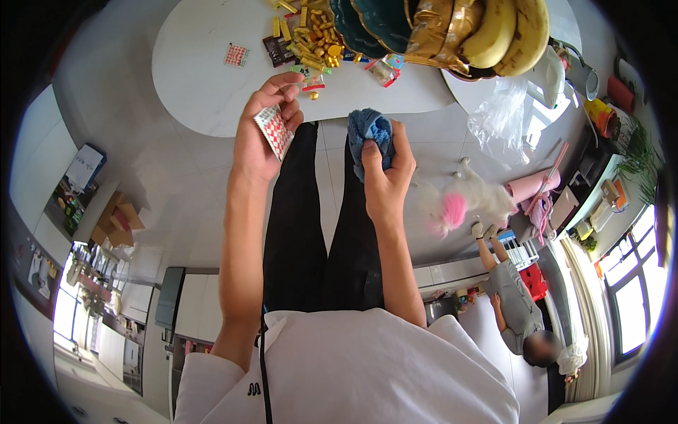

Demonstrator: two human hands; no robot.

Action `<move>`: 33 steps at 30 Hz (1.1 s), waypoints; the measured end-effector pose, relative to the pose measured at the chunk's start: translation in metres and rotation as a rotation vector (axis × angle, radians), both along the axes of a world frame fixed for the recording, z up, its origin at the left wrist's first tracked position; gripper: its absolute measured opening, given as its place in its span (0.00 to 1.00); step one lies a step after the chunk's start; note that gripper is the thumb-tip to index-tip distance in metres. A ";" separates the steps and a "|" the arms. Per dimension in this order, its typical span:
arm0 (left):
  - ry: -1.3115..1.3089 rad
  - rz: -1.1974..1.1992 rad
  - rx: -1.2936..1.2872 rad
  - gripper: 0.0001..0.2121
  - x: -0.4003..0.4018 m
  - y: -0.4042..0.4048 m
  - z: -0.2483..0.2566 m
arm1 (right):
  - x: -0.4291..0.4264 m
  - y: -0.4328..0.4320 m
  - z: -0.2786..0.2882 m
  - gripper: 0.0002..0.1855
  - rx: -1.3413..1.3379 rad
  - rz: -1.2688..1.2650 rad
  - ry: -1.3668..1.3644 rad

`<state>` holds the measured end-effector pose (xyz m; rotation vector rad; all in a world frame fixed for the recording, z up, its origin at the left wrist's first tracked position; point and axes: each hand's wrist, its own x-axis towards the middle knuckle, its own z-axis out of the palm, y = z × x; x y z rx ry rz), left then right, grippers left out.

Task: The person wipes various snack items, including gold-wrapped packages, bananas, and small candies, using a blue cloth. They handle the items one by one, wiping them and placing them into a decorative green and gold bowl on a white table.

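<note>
Before the near edge of a white table (190, 100), my left hand (267, 127) holds a small red-and-white checked packet (275, 130) against its palm. My right hand (389, 164) grips a bunched blue cloth (365, 138), thumb on top. A similar checked packet (236, 55) lies flat on the table. Gold-wrapped sweets (318, 40) are heaped beyond my hands, with a dark wrapped packet (278, 50) beside them. One round gold sweet (314, 96) lies near the edge. Bananas (492, 34) rest in a dark green, gold-rimmed dish (360, 32).
A clear plastic bag (498, 119) hangs by the table's right part. A white furry animal with a pink tail (471, 196) is on the floor at right. Farther back, a person in grey (516, 297) is near the windows. An open cardboard box (116, 220) stands at left.
</note>
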<state>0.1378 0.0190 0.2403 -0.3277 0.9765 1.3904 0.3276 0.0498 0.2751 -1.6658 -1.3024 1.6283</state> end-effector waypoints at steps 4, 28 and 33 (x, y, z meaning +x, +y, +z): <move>-0.013 0.002 -0.148 0.14 0.021 0.016 -0.002 | -0.022 0.008 0.020 0.16 0.189 -0.003 0.052; 0.172 -0.089 0.101 0.33 0.055 0.020 0.011 | -0.010 0.009 0.012 0.22 0.205 0.214 0.119; 0.161 -0.110 0.034 0.32 0.038 -0.002 -0.008 | 0.020 0.013 0.023 0.20 0.095 0.316 0.221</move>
